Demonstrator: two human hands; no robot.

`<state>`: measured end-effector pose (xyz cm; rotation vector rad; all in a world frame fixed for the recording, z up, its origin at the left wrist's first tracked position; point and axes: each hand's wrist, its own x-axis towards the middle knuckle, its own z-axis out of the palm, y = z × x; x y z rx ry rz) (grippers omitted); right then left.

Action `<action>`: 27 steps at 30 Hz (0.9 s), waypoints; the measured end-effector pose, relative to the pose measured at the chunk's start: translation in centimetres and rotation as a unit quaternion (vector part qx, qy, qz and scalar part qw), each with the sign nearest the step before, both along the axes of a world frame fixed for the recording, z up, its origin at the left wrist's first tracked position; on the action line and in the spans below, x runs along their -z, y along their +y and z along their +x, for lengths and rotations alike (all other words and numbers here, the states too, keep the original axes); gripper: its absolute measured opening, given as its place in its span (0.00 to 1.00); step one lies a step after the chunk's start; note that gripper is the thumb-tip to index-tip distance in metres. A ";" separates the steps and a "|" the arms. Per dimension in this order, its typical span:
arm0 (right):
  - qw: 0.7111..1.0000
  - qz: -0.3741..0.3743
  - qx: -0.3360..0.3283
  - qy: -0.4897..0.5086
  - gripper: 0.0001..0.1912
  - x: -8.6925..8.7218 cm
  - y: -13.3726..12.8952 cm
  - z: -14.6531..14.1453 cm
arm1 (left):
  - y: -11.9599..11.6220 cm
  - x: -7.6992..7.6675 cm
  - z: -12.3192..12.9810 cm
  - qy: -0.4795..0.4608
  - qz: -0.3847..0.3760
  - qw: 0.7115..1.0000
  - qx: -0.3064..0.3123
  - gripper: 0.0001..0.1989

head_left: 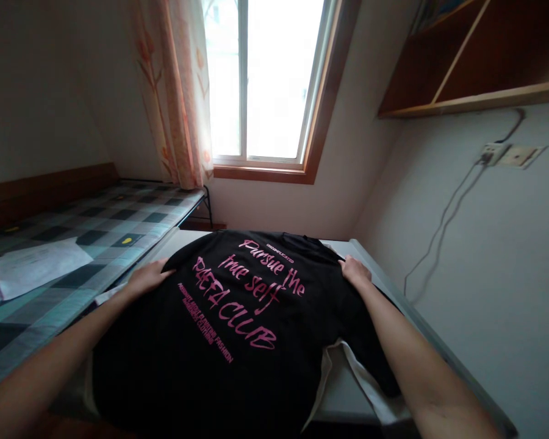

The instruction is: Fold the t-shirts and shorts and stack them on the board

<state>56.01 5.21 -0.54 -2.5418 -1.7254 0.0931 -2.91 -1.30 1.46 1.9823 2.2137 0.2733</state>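
A black T-shirt (165, 360) with pink lettering lies spread over a white tabletop (348, 390), its collar toward the window. My left hand (147, 278) grips the shirt at its left edge, fingertips partly hidden by the cloth. At the upper right, near the shoulder, my right hand (355, 269) pinches the fabric. The right sleeve hangs down under my right forearm, and pale inner cloth shows along the sleeve and side edges. The lower hem runs toward me at the bottom of the view.
On the left stands a bed with a checked mattress (100, 219), with white papers (46, 268) on it. A curtain (178, 91) hangs beside the window (274, 79). At right are a wall, a socket (494, 153) with a cord, and a wooden shelf (480, 100) overhead.
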 end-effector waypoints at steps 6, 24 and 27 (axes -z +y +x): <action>0.996 0.014 0.031 -0.080 0.20 0.5 -5.4 5.6 | 6.1 0.2 6.8 0.118 0.018 0.991 0.063 0.18; 0.864 0.196 -0.183 -0.426 0.10 0.5 -11.1 3.4 | 7.1 0.9 2.0 0.069 0.059 0.985 -0.147 0.35; 0.854 0.202 -0.193 -0.439 0.11 0.8 -10.7 3.3 | 5.4 2.0 -0.1 0.072 0.025 0.983 -0.167 0.36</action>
